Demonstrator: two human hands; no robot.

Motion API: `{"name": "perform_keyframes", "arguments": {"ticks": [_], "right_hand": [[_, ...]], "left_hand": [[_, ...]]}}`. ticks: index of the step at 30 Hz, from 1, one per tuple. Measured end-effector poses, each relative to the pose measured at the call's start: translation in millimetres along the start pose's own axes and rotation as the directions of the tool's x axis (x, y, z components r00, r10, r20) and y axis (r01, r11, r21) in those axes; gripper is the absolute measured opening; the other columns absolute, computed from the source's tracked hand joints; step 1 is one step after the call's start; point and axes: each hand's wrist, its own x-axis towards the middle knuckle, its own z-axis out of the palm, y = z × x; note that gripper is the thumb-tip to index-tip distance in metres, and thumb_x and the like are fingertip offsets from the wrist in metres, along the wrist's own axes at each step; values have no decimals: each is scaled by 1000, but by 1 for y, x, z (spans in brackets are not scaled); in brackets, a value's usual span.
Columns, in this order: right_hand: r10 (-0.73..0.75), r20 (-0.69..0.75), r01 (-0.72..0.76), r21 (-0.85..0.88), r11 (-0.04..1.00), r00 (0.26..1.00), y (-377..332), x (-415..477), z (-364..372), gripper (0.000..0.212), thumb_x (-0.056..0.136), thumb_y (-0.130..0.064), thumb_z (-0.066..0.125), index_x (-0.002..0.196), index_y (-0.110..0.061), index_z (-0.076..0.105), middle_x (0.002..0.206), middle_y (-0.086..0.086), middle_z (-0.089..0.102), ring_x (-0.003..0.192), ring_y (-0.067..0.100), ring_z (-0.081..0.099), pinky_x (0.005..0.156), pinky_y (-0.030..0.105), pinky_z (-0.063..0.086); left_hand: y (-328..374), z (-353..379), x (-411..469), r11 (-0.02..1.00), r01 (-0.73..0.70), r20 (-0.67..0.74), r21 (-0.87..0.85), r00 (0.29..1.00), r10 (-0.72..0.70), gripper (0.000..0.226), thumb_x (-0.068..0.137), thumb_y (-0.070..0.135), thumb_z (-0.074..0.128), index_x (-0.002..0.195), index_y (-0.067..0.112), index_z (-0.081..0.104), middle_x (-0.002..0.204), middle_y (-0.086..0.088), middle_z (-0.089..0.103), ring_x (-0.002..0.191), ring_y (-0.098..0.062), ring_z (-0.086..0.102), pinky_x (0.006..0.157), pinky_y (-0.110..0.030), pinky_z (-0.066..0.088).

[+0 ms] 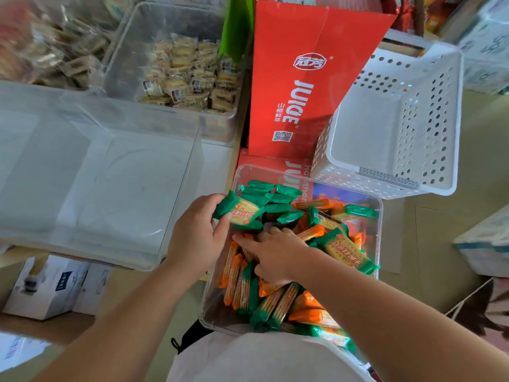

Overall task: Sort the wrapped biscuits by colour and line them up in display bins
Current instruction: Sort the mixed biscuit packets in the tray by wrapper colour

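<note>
Head: beige floor (pixel 429 244) (bins (pixel 82 175), juice cartons (pixel 289 78))

Both bare forearms reach forward over the clear bin (pixel 381 216). The left hand (pixel 198 232) is at the bin's left rim, thumb and fingers pinching a green packet (pixel 242 213). The right hand (pixel 275 255) lies palm-down over the bin's middle, index finger stretched leftward, its grip unclear.
</note>
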Motion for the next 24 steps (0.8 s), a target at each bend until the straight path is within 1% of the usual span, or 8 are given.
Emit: {"name": "perform_keyframes", "arguments": {"ticks": [5, 8, 11, 14, 17, 19, 21, 24], "right_hand": [[49, 29, -48, -39, 998, 998, -16, 13, 0, 80, 98, -28, 43, 159, -38, -8, 160, 19, 26, 143, 41, 28, 115, 53, 29], [37, 58, -42, 81, 996, 998, -15, 16, -1, 65, 100, -31, 38, 157, -41, 7, 154, 20, 34, 138, 38, 36, 113, 52, 29], [44, 84, -67, 289, 955, 995, -11, 22, -1, 50, 102, -41, 30, 150, -41, 21, 150, 15, 41, 136, 36, 40, 112, 50, 27], [61, 96, -99, 464, 880, 993, -5, 26, -3, 60, 103, -45, 38, 157, -34, 14, 153, 11, 40, 135, 36, 43, 112, 44, 32], [94, 71, -116, 459, 881, 993, 0, 32, -1, 84, 95, -58, 50, 160, -35, 0, 161, 11, 30, 141, 36, 38, 117, 47, 32], [120, 58, -133, 420, 898, 991, 1, 37, 2, 89, 86, -64, 53, 158, -29, 14, 159, 11, 34, 142, 37, 36, 115, 51, 34], [112, 69, -130, 402, 906, 991, 1, 41, 3, 85, 83, -65, 57, 153, -23, 31, 151, 7, 43, 139, 34, 40, 112, 51, 38], [95, 86, -122, 405, 906, 992, 0, 43, 5, 82, 85, -58, 65, 150, -20, 33, 147, 5, 46, 133, 29, 44, 111, 47, 39]], "left_hand": [[-6, 2, 6, 1000, -14, -5, -19, 1000, 14, 38, 97, 19, 63, 134, 11, 59, 122, -5, 66, 104, -17, 62, 72, -11, 42], [-8, 1, 10, 997, 7, 4, -78, 1000, -7, 35, 98, 19, 63, 132, 13, 60, 121, -2, 67, 97, -9, 59, 68, -8, 43], [-12, -1, 15, 989, 62, 40, -136, 998, -57, 33, 99, 22, 63, 131, 18, 59, 124, 0, 67, 97, -10, 62, 62, -8, 48], [-16, -1, 18, 985, 70, 74, -160, 996, -59, 33, 100, 23, 61, 133, 19, 56, 127, 0, 65, 97, -11, 62, 59, -5, 48], [-16, 2, 17, 988, 24, 70, -150, 997, -14, 35, 101, 21, 59, 135, 17, 53, 130, 0, 63, 107, -13, 62, 67, -9, 50], [-17, 5, 17, 988, -16, 63, -152, 998, 26, 35, 101, 20, 58, 135, 16, 52, 131, -2, 62, 113, -15, 63, 76, -15, 52], [-19, 8, 18, 987, -17, 60, -160, 998, 27, 34, 101, 20, 57, 134, 16, 50, 132, -1, 60, 116, -14, 61, 78, -14, 52], [-21, 9, 22, 981, -6, 69, -191, 997, 20, 34, 102, 20, 56, 135, 16, 49, 134, -1, 59, 119, -14, 59, 72, -6, 47]]}}
